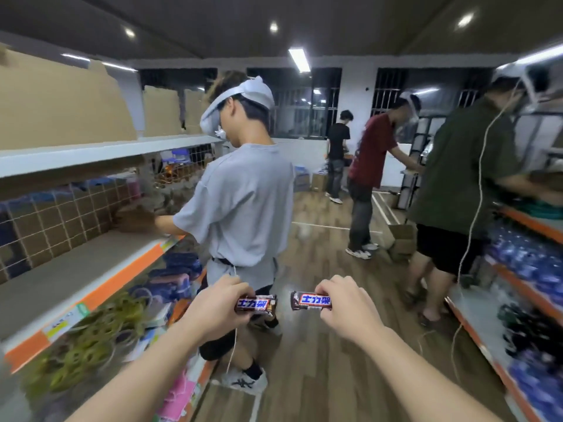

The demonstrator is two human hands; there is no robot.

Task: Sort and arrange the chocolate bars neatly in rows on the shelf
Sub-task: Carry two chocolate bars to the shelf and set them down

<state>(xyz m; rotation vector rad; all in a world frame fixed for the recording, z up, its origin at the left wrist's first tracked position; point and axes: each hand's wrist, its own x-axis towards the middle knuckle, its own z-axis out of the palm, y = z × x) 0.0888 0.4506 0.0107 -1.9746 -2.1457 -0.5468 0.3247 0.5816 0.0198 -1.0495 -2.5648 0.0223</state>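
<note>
My left hand (217, 309) grips a brown chocolate bar (257, 304) with a red, white and blue label, held level at waist height. My right hand (344, 309) pinches a second bar (310, 300) of the same kind. The two bars point end to end with a small gap between them, out over the aisle floor. The grey shelf board (61, 278) with an orange front strip lies to my left, at about chest height.
A person in a grey shirt (243, 202) stands close ahead, reaching onto the left shelf. Three more people work at the shelves on the right (524, 269). Green tape rolls (88, 339) fill the lower left shelf. Cardboard boxes (402, 239) sit on the wooden floor.
</note>
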